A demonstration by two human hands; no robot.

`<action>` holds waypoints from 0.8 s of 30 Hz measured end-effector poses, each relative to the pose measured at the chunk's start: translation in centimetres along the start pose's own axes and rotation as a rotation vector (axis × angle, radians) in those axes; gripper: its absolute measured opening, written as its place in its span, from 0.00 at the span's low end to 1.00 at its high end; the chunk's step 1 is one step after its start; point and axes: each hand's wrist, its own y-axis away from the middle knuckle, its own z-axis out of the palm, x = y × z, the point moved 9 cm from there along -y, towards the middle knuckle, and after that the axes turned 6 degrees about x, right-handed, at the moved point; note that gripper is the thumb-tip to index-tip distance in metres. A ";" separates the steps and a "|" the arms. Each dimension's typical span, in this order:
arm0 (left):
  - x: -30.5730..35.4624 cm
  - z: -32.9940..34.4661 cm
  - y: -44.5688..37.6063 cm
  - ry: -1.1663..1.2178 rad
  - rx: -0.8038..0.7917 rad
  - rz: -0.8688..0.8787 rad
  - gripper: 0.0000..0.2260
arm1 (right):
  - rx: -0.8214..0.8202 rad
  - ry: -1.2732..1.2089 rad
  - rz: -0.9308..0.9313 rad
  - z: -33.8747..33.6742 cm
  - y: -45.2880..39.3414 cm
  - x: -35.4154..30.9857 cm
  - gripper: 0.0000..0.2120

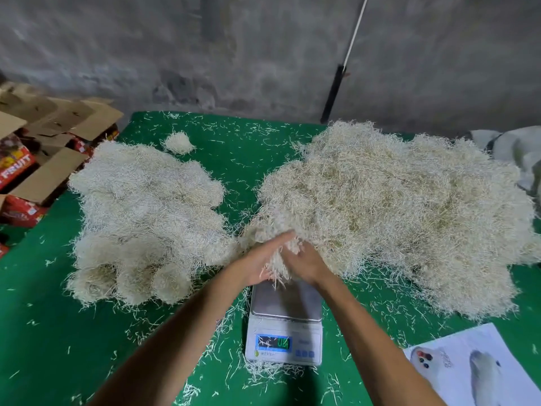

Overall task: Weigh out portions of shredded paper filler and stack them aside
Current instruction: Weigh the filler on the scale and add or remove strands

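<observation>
My left hand (257, 263) and right hand (304, 262) cup a clump of shredded paper (281, 259) between them, grip closed on it, just above the scale (285, 320), beside the big pile (395, 206).

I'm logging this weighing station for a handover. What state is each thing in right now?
Scale: switched on, display lit, digits unreadable; pan bare.
Clump of shredded paper: held between both hands above the pan.
Left hand: grip on the clump.
Right hand: grip on the clump.
Big loose pile: heaped on the right.
Weighed portions: stacked on the left.
Cardboard boxes: flaps open.
</observation>
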 end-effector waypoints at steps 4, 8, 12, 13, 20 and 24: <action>-3.1 -2.0 -1.5 0.152 0.233 -0.025 0.42 | -0.085 0.032 -0.068 0.1 1.1 1.3 0.45; -6.5 -2.2 -0.1 0.100 0.190 -0.158 0.38 | -0.159 -0.232 -0.075 0.4 3.1 2.5 0.47; -9.3 -1.6 1.1 0.274 0.001 -0.237 0.35 | -0.185 -0.394 0.016 2.3 5.0 5.0 0.33; -9.4 -1.5 1.0 0.293 -0.006 -0.240 0.37 | -0.206 -0.377 0.035 3.2 5.4 5.5 0.37; -8.7 -1.9 -0.2 0.243 0.097 -0.132 0.46 | -0.142 -0.300 0.037 4.6 5.3 4.7 0.46; -8.0 -2.6 -0.2 0.126 0.124 -0.054 0.44 | 0.007 -0.300 0.011 2.8 3.8 5.3 0.33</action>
